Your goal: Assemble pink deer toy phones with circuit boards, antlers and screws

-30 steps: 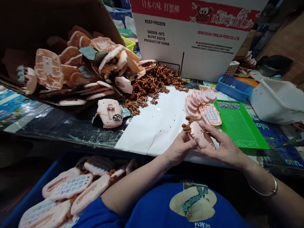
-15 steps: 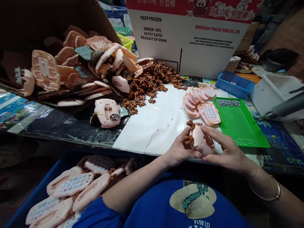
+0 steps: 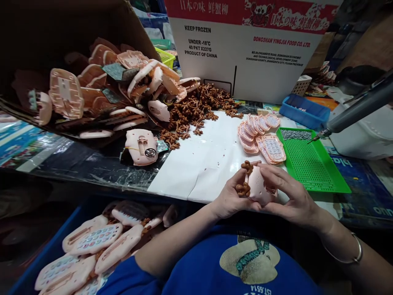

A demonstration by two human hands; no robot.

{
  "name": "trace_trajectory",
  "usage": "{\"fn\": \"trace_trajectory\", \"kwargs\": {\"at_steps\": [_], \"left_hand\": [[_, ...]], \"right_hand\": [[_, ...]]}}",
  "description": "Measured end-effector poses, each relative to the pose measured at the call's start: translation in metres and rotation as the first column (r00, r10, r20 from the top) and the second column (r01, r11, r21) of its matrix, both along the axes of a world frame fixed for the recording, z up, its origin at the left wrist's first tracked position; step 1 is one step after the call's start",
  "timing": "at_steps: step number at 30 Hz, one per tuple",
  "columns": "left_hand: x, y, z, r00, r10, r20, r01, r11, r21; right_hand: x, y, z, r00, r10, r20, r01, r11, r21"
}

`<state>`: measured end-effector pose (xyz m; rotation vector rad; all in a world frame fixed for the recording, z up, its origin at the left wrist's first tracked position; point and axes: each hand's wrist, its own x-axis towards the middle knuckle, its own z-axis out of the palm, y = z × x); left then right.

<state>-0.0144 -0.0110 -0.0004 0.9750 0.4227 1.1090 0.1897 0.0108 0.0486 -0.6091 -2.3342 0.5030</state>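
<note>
Between my two hands, near the table's front edge, is a pink plastic toy phone casing (image 3: 258,185) with brown knobbly pieces (image 3: 244,188) sticking out of its left end. My left hand (image 3: 235,192) grips that end by the brown pieces. The fingers of my right hand (image 3: 287,192) wrap over the top and right side of the casing. Its underside is hidden by my palms. Just beyond my hands lie pink keypad plates (image 3: 272,148) in overlapping rows. A green tray (image 3: 313,164) with small silvery screws (image 3: 296,134) stands to the right of them.
A cardboard box (image 3: 135,24) spills pink casings at the left, beside a heap of brown pieces (image 3: 196,110). One casing (image 3: 141,147) lies apart. A blue bin (image 3: 46,256) below holds several toy phones. An electric screwdriver (image 3: 353,110) hangs over the green tray.
The screwdriver at the right has swung up and left over the green tray. The casing has turned slightly in my hands, which keep their hold. The view has shifted a little.
</note>
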Motion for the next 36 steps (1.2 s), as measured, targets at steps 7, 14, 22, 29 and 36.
{"fn": "trace_trajectory", "kwargs": {"at_steps": [7,14,22,29,36], "left_hand": [[0.002,-0.008,0.005,0.990,0.105,-0.100,-0.058,0.918,0.392],[0.015,-0.011,-0.003,0.889,0.452,-0.068,-0.422,0.868,0.260],[0.006,-0.008,0.002,0.896,0.421,-0.139,-0.341,0.854,0.393],[0.004,-0.003,-0.004,0.921,0.365,-0.134,-0.306,0.893,0.329],[-0.012,0.005,-0.005,0.963,0.254,-0.091,-0.218,0.932,0.289]], "right_hand": [[-0.011,-0.005,-0.015,0.993,-0.112,-0.023,0.113,0.930,0.350],[-0.021,-0.009,-0.020,0.976,-0.217,-0.033,0.216,0.928,0.303],[-0.020,0.002,0.009,0.958,-0.247,-0.145,0.233,0.967,-0.104],[-0.024,0.002,0.024,0.928,-0.296,-0.225,0.281,0.955,-0.095],[-0.018,-0.004,0.019,0.967,-0.213,-0.140,0.197,0.973,-0.122]]}}
